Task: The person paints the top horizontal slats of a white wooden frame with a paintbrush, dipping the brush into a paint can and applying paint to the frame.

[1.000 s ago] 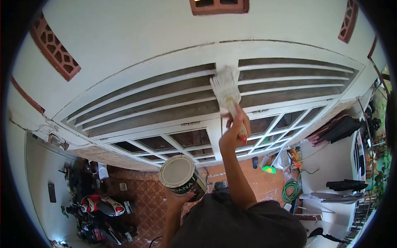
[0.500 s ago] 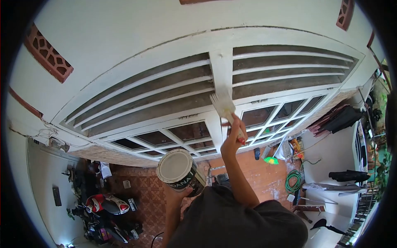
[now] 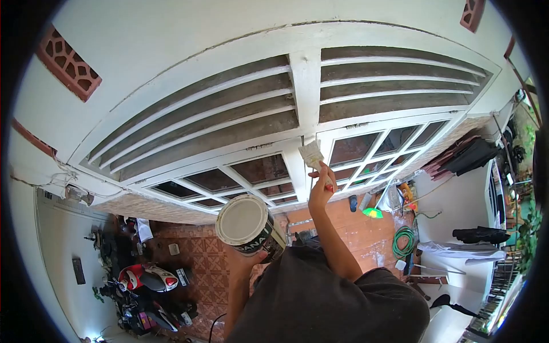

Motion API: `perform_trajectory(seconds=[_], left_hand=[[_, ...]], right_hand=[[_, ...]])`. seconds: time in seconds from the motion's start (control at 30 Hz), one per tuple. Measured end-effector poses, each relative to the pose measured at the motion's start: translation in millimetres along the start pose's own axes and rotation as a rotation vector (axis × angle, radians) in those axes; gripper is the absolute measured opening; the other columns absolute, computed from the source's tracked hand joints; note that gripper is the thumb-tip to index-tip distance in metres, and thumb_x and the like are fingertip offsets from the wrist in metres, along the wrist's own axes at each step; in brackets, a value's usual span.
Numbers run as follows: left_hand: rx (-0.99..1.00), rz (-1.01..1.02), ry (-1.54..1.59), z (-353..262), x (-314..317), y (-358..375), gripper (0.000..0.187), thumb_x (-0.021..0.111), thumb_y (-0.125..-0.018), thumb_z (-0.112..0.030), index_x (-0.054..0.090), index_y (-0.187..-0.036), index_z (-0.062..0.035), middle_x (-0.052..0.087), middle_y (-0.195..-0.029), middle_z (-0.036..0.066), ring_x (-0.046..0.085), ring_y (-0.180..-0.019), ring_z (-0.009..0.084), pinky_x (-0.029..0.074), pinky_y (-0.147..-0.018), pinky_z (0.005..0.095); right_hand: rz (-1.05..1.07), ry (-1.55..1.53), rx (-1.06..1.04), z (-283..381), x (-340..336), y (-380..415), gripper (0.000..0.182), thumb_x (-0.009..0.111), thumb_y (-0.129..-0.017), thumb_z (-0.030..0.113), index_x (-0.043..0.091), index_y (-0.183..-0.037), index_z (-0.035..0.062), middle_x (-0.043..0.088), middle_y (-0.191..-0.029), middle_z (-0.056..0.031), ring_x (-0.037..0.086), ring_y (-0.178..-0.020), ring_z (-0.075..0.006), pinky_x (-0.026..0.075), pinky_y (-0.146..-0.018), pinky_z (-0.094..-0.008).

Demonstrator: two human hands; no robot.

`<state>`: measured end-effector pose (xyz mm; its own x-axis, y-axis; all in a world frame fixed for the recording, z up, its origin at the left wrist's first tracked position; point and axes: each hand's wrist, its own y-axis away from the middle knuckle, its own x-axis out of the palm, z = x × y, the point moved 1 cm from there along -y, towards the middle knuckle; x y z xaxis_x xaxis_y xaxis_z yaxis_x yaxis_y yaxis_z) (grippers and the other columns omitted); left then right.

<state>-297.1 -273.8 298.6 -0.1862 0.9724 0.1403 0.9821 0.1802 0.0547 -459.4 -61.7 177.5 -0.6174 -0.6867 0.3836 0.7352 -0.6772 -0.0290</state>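
Note:
My right hand (image 3: pixel 321 190) grips a paintbrush (image 3: pixel 312 155) with white bristles and a red handle tip. The bristles touch the white centre post (image 3: pixel 306 86) of a door frame, low down where the louvred transom (image 3: pixel 200 128) meets the glazed door panels (image 3: pixel 257 171). My left hand (image 3: pixel 243 264) holds a round paint can (image 3: pixel 247 226) from below, its top filled with white paint and dark lettering on its side. The can sits left of and below the brush.
Red brick vents (image 3: pixel 63 60) sit in the white wall. Far below lie a tiled floor (image 3: pixel 203 268), a parked motorbike (image 3: pixel 143 283), a coiled green hose (image 3: pixel 403 243) and a white chair (image 3: pixel 457 248) at right.
The brush has come down the centre post from the transom's top to its foot. My right hand dropped with it. The can stayed almost still.

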Motion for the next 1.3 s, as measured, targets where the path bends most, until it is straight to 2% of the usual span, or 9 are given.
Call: perform_trajectory(seconds=[0.1,0.27,0.37,0.47,0.57,0.7,0.93,1.07,1.3], left_hand=[[0.039,0.015,0.004,3.7,-1.9,0.6,0.111,0.100,-0.052,-0.033,0.038,-0.137,0.0043,0.057,-0.124,0.014,0.060,-0.113,0.0222,0.050,-0.097,0.0345],[0.063,0.009,0.027,4.6,-3.8,5.0,0.112,0.100,-0.052,-0.035,0.038,-0.137,0.0038,0.057,-0.125,0.013,0.058,-0.115,0.0216,0.048,-0.099,0.0346],[0.067,0.033,0.067,10.1,-10.8,8.2,0.108,0.099,-0.054,-0.026,0.039,-0.139,0.0014,0.057,-0.127,0.012,0.058,-0.118,0.0222,0.049,-0.101,0.0370],[0.075,0.043,0.094,6.7,-11.3,13.3,0.105,0.098,-0.056,-0.020,0.040,-0.140,0.0006,0.057,-0.128,0.013,0.057,-0.120,0.0228,0.050,-0.101,0.0381],[0.056,0.031,0.103,9.2,-14.3,19.0,0.104,0.098,-0.056,-0.019,0.040,-0.139,0.0014,0.057,-0.128,0.013,0.058,-0.119,0.0229,0.051,-0.099,0.0380],[0.040,0.032,0.102,10.7,-17.8,25.9,0.102,0.098,-0.057,-0.021,0.041,-0.138,0.0025,0.058,-0.127,0.013,0.060,-0.115,0.0226,0.051,-0.100,0.0375],[-0.074,-0.027,0.100,2.3,-18.2,45.0,0.110,0.100,-0.051,-0.024,0.037,-0.137,0.0028,0.057,-0.124,0.013,0.060,-0.113,0.0223,0.050,-0.097,0.0347],[-0.042,-0.114,0.119,14.8,-22.3,60.3,0.111,0.101,-0.051,-0.026,0.037,-0.137,0.0034,0.056,-0.124,0.013,0.060,-0.113,0.0227,0.050,-0.097,0.0343],[-0.082,-0.100,0.132,15.1,-21.9,75.9,0.107,0.100,-0.052,-0.027,0.041,-0.135,0.0043,0.059,-0.123,0.013,0.061,-0.111,0.0217,0.051,-0.096,0.0336]], right_hand=[[-0.032,-0.024,-0.028,11.4,2.5,-3.0,0.034,0.052,-0.104,0.027,0.067,-0.117,-0.0004,0.066,-0.070,-0.0035,0.060,-0.066,-0.0093,0.043,-0.067,-0.0245],[-0.049,-0.015,-0.011,21.2,1.1,-0.9,0.037,0.052,-0.104,0.033,0.059,-0.126,0.0051,0.069,-0.074,-0.0042,0.052,-0.061,-0.0008,0.030,-0.051,-0.0188],[-0.070,-0.049,0.106,31.0,-4.7,1.3,0.036,0.052,-0.104,0.033,0.058,-0.126,0.0054,0.072,-0.082,-0.0091,0.061,-0.072,-0.0079,0.039,-0.060,-0.0224],[-0.149,-0.129,0.049,25.0,-7.1,-4.6,0.035,0.052,-0.103,0.034,0.060,-0.123,0.0066,0.072,-0.082,-0.0038,0.053,-0.061,-0.0003,0.028,-0.050,-0.0162],[-0.213,-0.132,0.004,23.2,-5.8,-15.3,0.035,0.051,-0.103,0.033,0.060,-0.124,0.0061,0.073,-0.084,-0.0051,0.052,-0.061,0.0000,0.027,-0.049,-0.0154],[-0.121,-0.019,-0.071,35.4,-1.1,-18.5,0.035,0.049,-0.104,0.032,0.060,-0.124,0.0056,0.074,-0.085,-0.0061,0.054,-0.062,-0.0005,0.030,-0.052,-0.0173],[0.012,0.009,-0.063,27.7,14.1,-2.1,0.036,0.046,-0.105,0.032,0.060,-0.124,0.0043,0.074,-0.091,-0.0065,0.070,-0.086,-0.0086,0.040,-0.057,-0.0193],[0.070,-0.015,-0.061,12.7,24.2,1.5,0.038,0.044,-0.106,0.035,0.060,-0.124,0.0054,0.074,-0.096,-0.0053,0.070,-0.090,-0.0096,0.040,-0.058,-0.0197],[-0.020,0.032,0.072,-56.7,-12.0,13.0,0.036,0.046,-0.106,0.034,0.060,-0.123,0.0065,0.074,-0.092,-0.0077,0.066,-0.078,-0.0067,0.033,-0.053,-0.0193]])
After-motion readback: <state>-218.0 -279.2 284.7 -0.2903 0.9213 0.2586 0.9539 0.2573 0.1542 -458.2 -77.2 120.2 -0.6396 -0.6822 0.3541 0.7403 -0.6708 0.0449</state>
